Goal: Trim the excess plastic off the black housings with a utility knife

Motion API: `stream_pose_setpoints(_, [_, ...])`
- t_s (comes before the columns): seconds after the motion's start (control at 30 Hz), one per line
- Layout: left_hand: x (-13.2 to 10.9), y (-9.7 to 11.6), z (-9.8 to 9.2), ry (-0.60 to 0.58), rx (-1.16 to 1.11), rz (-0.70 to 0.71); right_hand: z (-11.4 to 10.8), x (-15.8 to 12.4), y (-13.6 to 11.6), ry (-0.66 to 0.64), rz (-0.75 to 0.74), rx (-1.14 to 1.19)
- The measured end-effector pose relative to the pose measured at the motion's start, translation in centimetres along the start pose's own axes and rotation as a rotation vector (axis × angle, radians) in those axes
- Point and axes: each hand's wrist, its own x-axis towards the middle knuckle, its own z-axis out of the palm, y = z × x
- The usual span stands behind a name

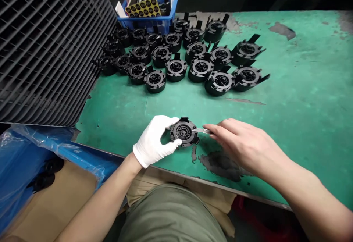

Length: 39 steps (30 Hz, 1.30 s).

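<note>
My left hand (158,141), in a white glove, is closed around the left side of a round black plastic housing (184,132). The housing's ringed face is turned up toward me, and short tabs stick out from its rim. My right hand (237,137) is bare and pinches a small knife (202,130) with a thin, pale blade. The blade points left and its tip meets the right edge of the housing; whether it presses in, I cannot tell. Beyond my hands, several similar black housings (176,69) stand on the green tabletop (303,98).
A blue bin (149,23) at the back holds parts and a yellow sticker sheet (143,8). Stacked black grid trays (49,47) rise at the left. Below them is a box lined with blue plastic (63,150), with black parts inside. The table's front edge runs close to my body.
</note>
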Motion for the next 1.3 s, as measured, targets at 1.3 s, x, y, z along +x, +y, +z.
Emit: stream_pose_setpoints(1.3, [0.5, 0.1, 0.1, 0.053, -0.029, 0.043, -0.4, 0.4, 1.9, -0.260, 0.118, 0.478])
